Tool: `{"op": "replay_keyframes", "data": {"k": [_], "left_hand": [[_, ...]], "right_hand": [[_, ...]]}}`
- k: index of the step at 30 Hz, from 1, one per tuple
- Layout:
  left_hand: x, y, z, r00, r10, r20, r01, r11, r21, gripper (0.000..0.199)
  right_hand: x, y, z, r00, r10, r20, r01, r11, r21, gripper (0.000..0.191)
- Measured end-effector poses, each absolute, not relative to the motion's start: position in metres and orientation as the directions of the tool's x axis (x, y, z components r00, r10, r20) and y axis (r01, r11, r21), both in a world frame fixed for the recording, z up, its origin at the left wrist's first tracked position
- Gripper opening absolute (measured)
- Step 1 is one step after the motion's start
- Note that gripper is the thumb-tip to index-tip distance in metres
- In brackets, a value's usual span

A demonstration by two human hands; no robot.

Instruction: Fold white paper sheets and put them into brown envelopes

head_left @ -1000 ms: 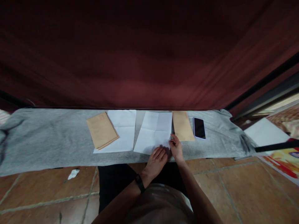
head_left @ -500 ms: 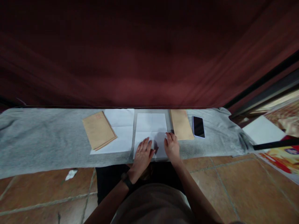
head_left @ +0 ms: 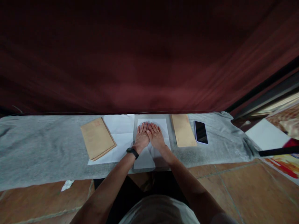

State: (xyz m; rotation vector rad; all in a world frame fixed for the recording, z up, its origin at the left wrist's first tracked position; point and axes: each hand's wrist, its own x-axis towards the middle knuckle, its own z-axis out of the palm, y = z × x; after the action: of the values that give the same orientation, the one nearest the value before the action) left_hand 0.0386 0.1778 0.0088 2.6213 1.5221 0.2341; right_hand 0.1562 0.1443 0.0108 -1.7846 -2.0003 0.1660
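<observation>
A white sheet of paper (head_left: 142, 160) with crease lines lies on the grey cloth in front of me. My left hand (head_left: 142, 137) rests flat on its upper half, fingers stretched forward. Beside it, touching at the fingers, my right hand (head_left: 156, 136) also lies flat on the sheet. Neither hand grips anything. To the left, brown envelopes (head_left: 98, 138) lie stacked on another white paper (head_left: 123, 137). Right of the sheet is a further brown envelope (head_left: 184, 132), with a phone (head_left: 201, 132) next to it, screen dark.
The grey cloth (head_left: 46, 146) covers a long narrow surface, backed by a dark red curtain (head_left: 149, 68). A scrap of white paper (head_left: 67, 185) lies on the tiled floor (head_left: 245, 186). At the far right, a white board (head_left: 267, 135) stands near a dark bar.
Both hands have moved forward from the near part of the sheet to its upper half and come together. They now lie flat, fingers extended. The view has shifted slightly.
</observation>
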Motion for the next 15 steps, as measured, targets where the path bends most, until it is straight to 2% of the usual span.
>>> {"op": "replay_keyframes", "data": {"k": [9, 15], "left_hand": [[0.043, 0.200, -0.006, 0.417, 0.901, 0.117, 0.890, -0.431, 0.151, 0.059], [0.042, 0.201, -0.012, 0.313, 0.931, 0.187, 0.914, -0.349, 0.208, 0.061]], "right_hand": [[0.181, 0.167, -0.012, -0.056, 0.959, 0.279, 0.962, 0.127, -0.241, 0.050], [0.215, 0.168, -0.018, 0.051, 0.951, 0.305, 0.979, 0.014, -0.205, 0.055]]}}
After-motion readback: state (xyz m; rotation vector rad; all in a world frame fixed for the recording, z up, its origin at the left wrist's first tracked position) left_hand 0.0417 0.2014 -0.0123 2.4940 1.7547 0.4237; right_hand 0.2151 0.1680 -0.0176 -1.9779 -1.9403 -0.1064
